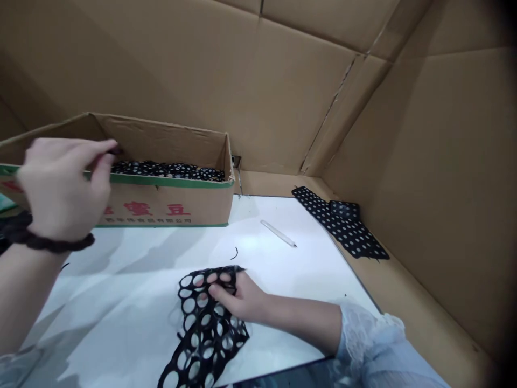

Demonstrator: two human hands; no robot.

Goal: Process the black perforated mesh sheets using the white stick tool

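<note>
My right hand (242, 297) grips the upper edge of a strip of black fabric with round holes (207, 337), thumb on top. The strip hangs slack toward me over the white tabletop, and its lower end runs out of view. My left hand (67, 183), slightly blurred, is raised at the near wall of a cardboard box (202, 207). Its thumb and forefinger are pinched together, with a small dark bit at the tips that I cannot make out. Inside the box lies a heap of black material with pale dots (169, 170).
A clear pen-like tool (278, 233) with a dark tip lies on the white table (141, 302). A curved black scrap (235, 253) is nearby. Another black dotted strip (343, 223) lies along the right edge. Cardboard walls (452, 178) stand behind and to the right.
</note>
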